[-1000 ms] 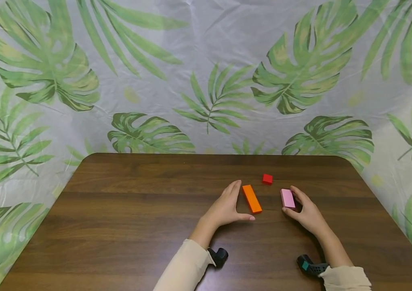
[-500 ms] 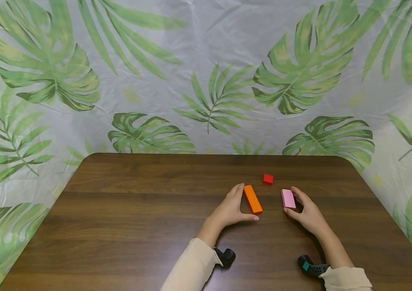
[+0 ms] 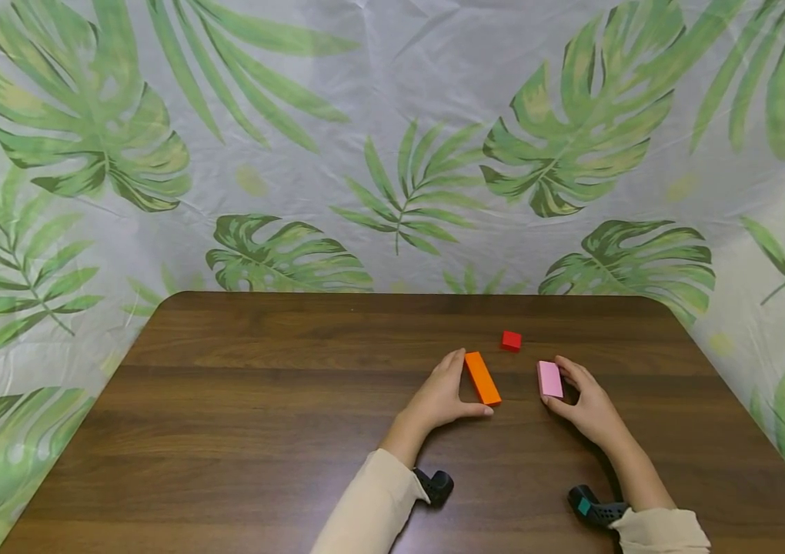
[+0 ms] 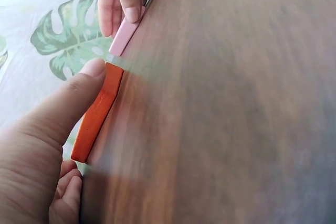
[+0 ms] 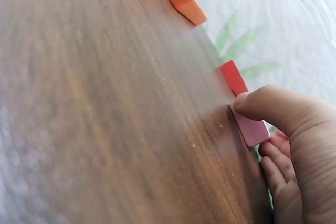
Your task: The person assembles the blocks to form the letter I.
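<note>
My left hand (image 3: 436, 398) spans a long orange block (image 3: 482, 378) lying on the table, thumb at its near end and fingertips at its far end. In the left wrist view the thumb (image 4: 84, 85) overlaps one end of that block and the curled fingers (image 4: 68, 190) meet the other. To the right, my right hand (image 3: 589, 406) holds a shorter pink block (image 3: 550, 379) between thumb and fingers, also end to end. The right wrist view shows the thumb (image 5: 262, 106) against the pink block (image 5: 251, 129). Both blocks look flat on the wood.
A small red block (image 3: 511, 341) lies behind and between the two held blocks. The brown wooden table (image 3: 261, 431) has rounded far corners. A leaf-print cloth (image 3: 406, 92) hangs beyond its far edge. Dark bands (image 3: 596, 508) circle the wrists.
My left hand has moved right, closing in on the orange block until thumb and fingertips reach its ends. The right hand stays at the pink block. The red block has not moved.
</note>
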